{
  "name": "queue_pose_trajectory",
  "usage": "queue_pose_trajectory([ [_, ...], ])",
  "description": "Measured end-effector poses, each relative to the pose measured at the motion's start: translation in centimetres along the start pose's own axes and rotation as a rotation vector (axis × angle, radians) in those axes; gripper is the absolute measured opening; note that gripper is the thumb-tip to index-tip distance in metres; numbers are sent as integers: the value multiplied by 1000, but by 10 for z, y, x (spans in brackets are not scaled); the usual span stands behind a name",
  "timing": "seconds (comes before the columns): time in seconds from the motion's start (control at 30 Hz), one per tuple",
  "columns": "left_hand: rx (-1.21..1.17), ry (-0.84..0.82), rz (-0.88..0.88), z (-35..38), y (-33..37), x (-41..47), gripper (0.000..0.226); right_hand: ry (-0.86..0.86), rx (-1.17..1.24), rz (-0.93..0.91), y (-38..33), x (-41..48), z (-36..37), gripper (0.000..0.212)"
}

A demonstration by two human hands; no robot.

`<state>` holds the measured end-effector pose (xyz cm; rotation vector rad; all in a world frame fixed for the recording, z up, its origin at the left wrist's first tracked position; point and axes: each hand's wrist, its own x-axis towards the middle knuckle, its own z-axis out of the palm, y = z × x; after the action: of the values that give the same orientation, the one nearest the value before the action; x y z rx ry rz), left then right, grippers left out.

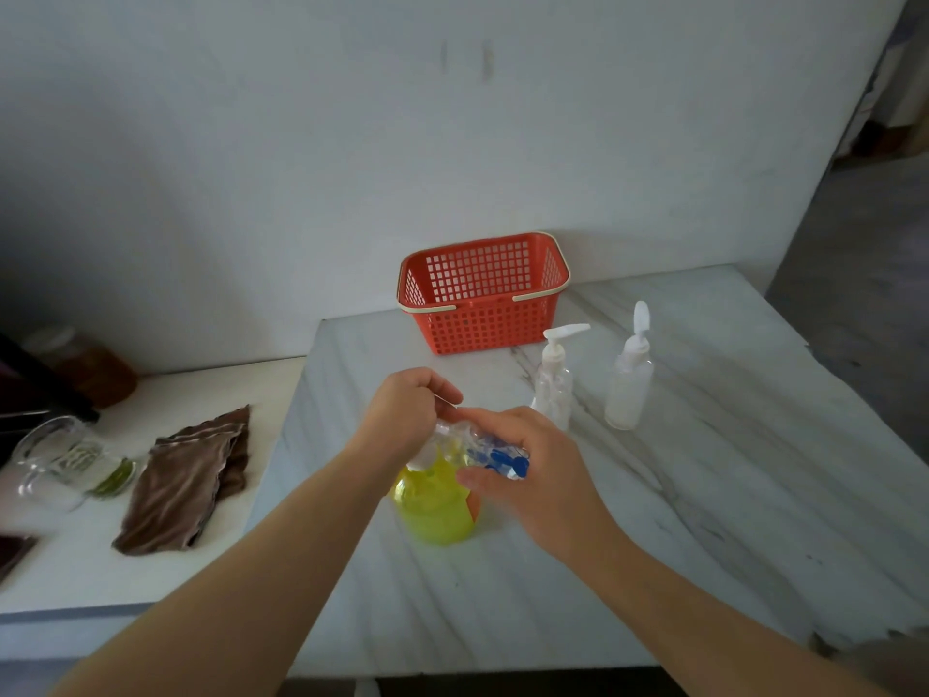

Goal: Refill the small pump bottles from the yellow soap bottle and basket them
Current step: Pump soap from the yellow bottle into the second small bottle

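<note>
The yellow soap bottle point(436, 510) stands on the marble table point(704, 495), partly hidden under my hands. My right hand point(533, 470) grips a small clear bottle with a blue label point(495, 457), held on its side above the yellow bottle. My left hand point(407, 415) has its fingers curled round that small bottle's top end, and the pump head is hidden inside them. Two more small pump bottles stand upright to the right: a clear one point(554, 379) and a frosted one point(629, 382). The orange basket point(485, 294) sits at the back with nothing in it.
A brown cloth point(188, 482) lies on the lower white counter to the left, beside a glass jug point(55, 460) and a jar point(88, 364). The wall stands right behind the basket. The table's right edge drops off to the floor.
</note>
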<state>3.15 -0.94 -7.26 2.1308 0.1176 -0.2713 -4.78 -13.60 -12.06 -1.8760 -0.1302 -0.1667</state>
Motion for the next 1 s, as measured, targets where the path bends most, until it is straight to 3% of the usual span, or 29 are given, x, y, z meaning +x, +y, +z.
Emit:
queue_pose_trajectory([
  [0.3,-35,-10,59,-8,12,-3,38,-45,-30,-82,-4,2,-2,45],
  [0.7,-26,28,-15,1,-2,1,39,-50,-22,-22,6,-1,-2,59],
  [1.0,-77,-87,-51,-7,14,-6,32,-8,-41,-51,-1,1,-4,52],
])
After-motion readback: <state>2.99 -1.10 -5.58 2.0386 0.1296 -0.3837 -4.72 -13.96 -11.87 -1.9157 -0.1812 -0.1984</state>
